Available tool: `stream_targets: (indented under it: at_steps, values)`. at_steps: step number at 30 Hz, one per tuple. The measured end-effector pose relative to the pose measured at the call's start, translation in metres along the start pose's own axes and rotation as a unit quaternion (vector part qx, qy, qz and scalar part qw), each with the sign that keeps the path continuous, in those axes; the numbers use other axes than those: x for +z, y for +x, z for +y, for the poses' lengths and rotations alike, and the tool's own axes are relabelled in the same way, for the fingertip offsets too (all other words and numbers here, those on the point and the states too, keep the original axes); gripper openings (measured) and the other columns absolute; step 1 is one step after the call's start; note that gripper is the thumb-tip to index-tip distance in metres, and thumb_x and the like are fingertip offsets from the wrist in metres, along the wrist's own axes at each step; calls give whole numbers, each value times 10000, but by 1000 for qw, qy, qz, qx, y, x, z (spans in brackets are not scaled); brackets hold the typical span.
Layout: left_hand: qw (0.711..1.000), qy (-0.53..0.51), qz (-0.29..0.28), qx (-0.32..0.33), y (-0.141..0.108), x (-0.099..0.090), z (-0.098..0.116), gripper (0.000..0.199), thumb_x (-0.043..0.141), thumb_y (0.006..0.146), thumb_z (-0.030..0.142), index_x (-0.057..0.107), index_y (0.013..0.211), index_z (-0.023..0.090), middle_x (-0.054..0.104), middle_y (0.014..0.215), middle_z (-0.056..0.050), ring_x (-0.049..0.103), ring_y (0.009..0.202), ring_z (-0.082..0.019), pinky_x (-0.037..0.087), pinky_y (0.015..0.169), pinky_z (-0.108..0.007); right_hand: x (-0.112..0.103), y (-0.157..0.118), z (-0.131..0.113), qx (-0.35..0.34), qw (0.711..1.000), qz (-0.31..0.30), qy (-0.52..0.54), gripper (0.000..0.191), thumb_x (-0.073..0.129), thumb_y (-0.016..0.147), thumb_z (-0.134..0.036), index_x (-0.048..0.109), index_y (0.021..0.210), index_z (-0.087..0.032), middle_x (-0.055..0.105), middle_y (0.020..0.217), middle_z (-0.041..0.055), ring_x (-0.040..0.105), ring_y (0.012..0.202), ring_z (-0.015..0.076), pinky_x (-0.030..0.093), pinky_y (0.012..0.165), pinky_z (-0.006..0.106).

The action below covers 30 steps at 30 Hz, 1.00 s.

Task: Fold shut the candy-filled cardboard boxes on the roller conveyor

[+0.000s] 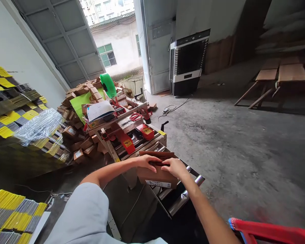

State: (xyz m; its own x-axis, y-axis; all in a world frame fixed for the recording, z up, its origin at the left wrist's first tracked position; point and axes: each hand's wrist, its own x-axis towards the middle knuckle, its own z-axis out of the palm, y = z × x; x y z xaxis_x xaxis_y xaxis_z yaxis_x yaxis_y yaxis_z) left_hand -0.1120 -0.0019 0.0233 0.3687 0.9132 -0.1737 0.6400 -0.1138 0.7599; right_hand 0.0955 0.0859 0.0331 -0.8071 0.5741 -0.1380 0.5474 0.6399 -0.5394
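A brown cardboard box (156, 177) with a white label on its near side rests on the roller conveyor (179, 203). Its far flap stands up, and the top looks partly open. My left hand (147, 162) grips the top at the left, its thumb toward me and its fingers over the flaps. From the right, my right hand (176, 167) holds the same top edge, its fingertips close to those of the left. What lies inside the box is hidden by the hands and flaps.
Beyond the conveyor stands a carton-sealing machine (134, 137) with red guards and a green tape roll (108, 85). Many small boxes (78, 154) are piled behind it. Yellow and grey stacks (12, 213) stand at left. A red frame (274, 232) juts in at lower right.
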Motion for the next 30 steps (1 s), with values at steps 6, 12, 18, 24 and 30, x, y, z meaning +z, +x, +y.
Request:
stream_targets:
  at_steps: [6,12,18,24,30]
  values:
    - [914,310,258,35,-12,30,-12,1054,630,685,797,451,1466,112,405,1519,-258,365,1436,-397,277,1197,-570,20,-9,-18,73,987,123,-77,494,768,808,-260,617,1271,-178,664,1230,151,665,1066,302,488,924,390]
    - [895,353,265,-60,-20,43,1,901,596,771,739,484,1444,150,610,1311,-183,565,1221,-329,396,1121,-517,38,-10,4,-32,966,240,-88,763,690,876,-330,344,1543,-199,247,1629,195,308,1462,381,219,1173,586]
    - [928,315,191,-48,-31,89,23,495,335,1027,413,505,1427,177,532,1453,-148,438,1411,-278,343,1194,-479,59,-46,24,-26,988,150,21,512,314,1012,-279,495,1471,-143,412,1567,121,304,1483,276,295,1194,469]
    - [943,279,167,-76,4,116,53,874,324,965,626,209,1539,-23,115,1622,-281,-11,1533,-379,70,1249,-572,97,-89,2,108,960,247,80,616,256,1017,-281,200,1582,-44,164,1655,182,61,1548,300,180,1235,553]
    - [971,220,86,29,33,108,61,949,267,907,764,254,1552,70,34,1645,-227,-41,1535,-382,36,1246,-559,113,-106,-18,150,922,269,236,780,308,1001,-367,-157,1590,-157,-17,1681,135,-120,1539,315,177,1205,633]
